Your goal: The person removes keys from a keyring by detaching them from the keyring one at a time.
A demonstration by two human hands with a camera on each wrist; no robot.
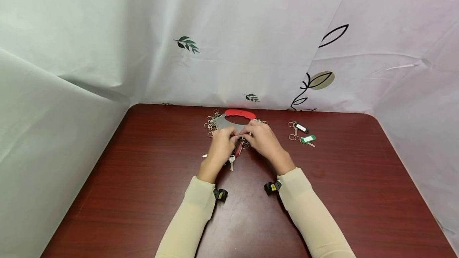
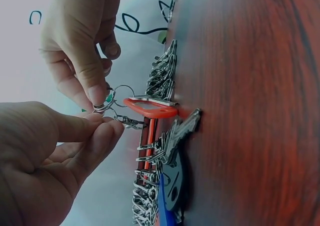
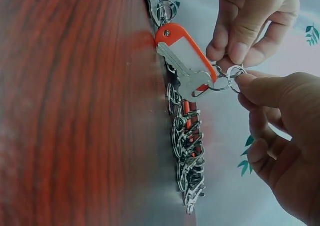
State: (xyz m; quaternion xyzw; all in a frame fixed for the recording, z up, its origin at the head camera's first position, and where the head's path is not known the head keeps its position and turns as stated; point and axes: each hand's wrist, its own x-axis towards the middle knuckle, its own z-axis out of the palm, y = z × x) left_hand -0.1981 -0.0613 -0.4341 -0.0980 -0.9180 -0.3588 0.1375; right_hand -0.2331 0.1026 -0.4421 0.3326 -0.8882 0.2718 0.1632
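On the table lies a key holder plate (image 1: 223,122) with a red handle (image 1: 240,113) and metal clips along its edge. My left hand (image 1: 222,143) and right hand (image 1: 262,138) meet at its near edge. My right thumb and finger pinch a metal split ring (image 3: 235,79). A red-orange key tag (image 3: 176,33) and a silver key (image 3: 184,69) hang from it. My left fingertips pinch beside a small metal clip (image 2: 131,121), close to that ring; the exact contact is partly hidden by fingers. A dark tag (image 2: 175,183) and a blue tag (image 2: 164,198) hang nearby.
Right of the holder lie a black key tag (image 1: 301,128) and a green key tag (image 1: 308,139), each with a key and rings. The reddish-brown table (image 1: 143,194) meets a white cloth (image 1: 229,51) at the back and sides.
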